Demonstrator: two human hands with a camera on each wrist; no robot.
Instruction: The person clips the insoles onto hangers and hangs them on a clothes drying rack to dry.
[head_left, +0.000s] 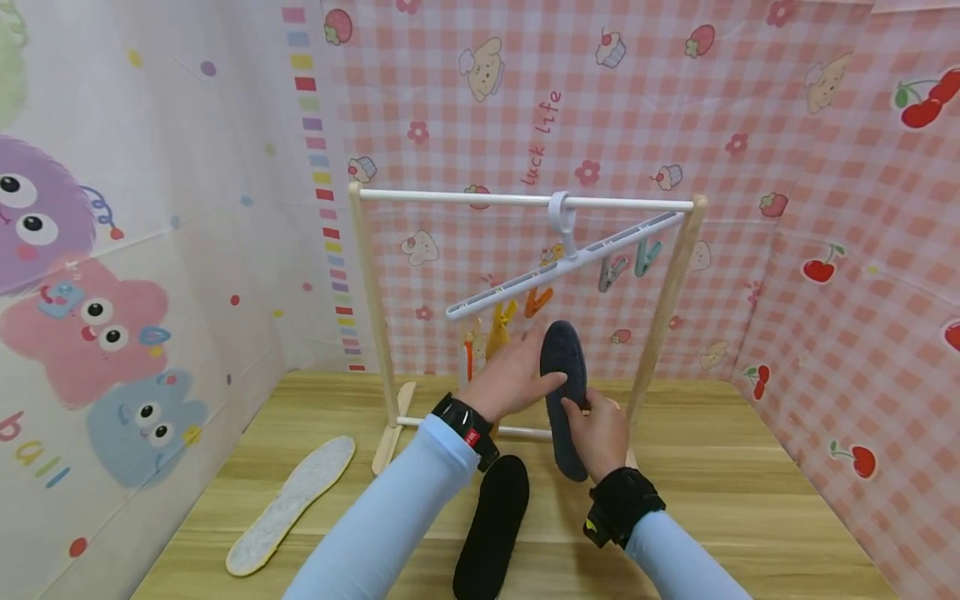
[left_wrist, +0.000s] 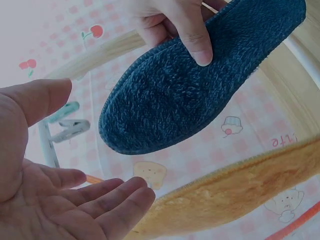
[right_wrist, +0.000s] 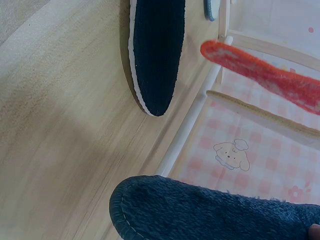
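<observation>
A fuzzy dark blue insole (head_left: 562, 348) is held upright before the hanger. My right hand (head_left: 602, 435) pinches it, the thumb (left_wrist: 195, 42) lying on its plush face in the left wrist view. My left hand (head_left: 512, 379) is beside the insole's upper end; in the left wrist view its fingers are spread with nothing in them. Above both hands, a white hanger (head_left: 513, 286) tilts down to the left. From it hang a yellow insole (left_wrist: 225, 200) and a red one (right_wrist: 270, 72). An orange clip (head_left: 537, 302), a grey clip (head_left: 612, 273) and a teal clip (head_left: 647, 258) also hang there.
A rack with wooden posts (head_left: 667, 317) and a white top rod (head_left: 450, 197) carries the hanger. On the wooden table (head_left: 750, 500) lie a black insole (head_left: 491, 525) in front and a light grey insole (head_left: 292, 504) at left. Printed cloth walls (head_left: 420, 83) enclose the table.
</observation>
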